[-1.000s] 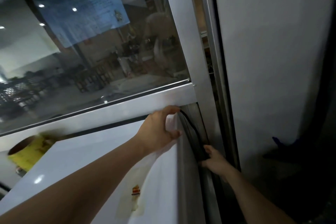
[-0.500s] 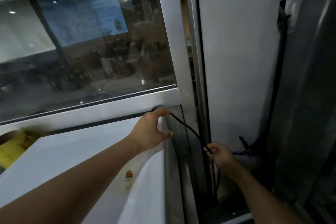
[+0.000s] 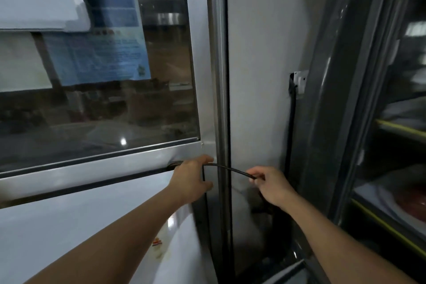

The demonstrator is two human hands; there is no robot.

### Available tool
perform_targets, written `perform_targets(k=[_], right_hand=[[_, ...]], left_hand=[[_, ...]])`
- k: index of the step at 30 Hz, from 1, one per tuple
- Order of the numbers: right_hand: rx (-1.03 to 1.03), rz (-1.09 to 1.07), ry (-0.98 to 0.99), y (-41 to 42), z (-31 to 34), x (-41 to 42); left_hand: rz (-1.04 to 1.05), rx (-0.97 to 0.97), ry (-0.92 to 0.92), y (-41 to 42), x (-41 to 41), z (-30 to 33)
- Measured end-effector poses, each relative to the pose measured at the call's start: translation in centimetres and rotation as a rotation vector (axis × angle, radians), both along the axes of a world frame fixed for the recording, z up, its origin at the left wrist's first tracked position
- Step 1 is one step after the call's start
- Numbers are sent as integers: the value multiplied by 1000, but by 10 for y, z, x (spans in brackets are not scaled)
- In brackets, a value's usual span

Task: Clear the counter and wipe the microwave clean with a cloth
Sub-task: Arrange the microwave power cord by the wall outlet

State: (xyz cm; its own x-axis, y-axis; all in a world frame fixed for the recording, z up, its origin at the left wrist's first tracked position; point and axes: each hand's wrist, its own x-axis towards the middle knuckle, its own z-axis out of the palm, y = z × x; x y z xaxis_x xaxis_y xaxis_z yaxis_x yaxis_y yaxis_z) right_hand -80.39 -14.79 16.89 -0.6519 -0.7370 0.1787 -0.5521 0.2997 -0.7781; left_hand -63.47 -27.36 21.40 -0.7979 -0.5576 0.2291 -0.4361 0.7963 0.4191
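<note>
Black cable (image 3: 227,168): pinched in right hand (image 3: 272,185) fingertips; gripped under curled left hand (image 3: 190,178) fingers at microwave (image 3: 92,226) corner.

dim, bluish light throughout. the window glass (image 3: 99,99) shows small bright reflected ceiling spots, one low near its bottom frame and a fainter one at its upper left. right of the window glass the wall falls into deep shadow. straight frame lines bow outward at the edges. the far right is smeared with motion blur, and the white microwave top (image 3: 69,226) below the glass carries a soft sheen.
</note>
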Motion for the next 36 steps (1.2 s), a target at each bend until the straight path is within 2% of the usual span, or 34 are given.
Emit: perform_targets(k=[7,11,15,19,21,24,27,30,34,36], right_hand=[[-52,-48,111,-1,44,9],[-57,-23,138,-1,61,17],[-46,0,138,4,70,25],[-91,17,27,3,65,28],[-67,22,-36,5,57,26],[-20,39,-237,11,34,22],[95,28,-356,15,4,24],[87,46,-466,16,-18,26],[41,9,-406,14,-24,27],[-51,-26,-405,17,-16,27]], left_hand=[[-15,-63,75,-4,-28,2],[-68,9,237,-5,-37,10],[-94,77,294,-4,-37,17],[-58,125,322,-8,-30,25],[-48,165,352,-11,-27,29],[-39,213,439,-17,-22,35],[4,266,517,-22,-18,40],[13,299,587,-28,-15,42],[33,306,608,-32,-8,47],[47,298,614,-31,-5,50]])
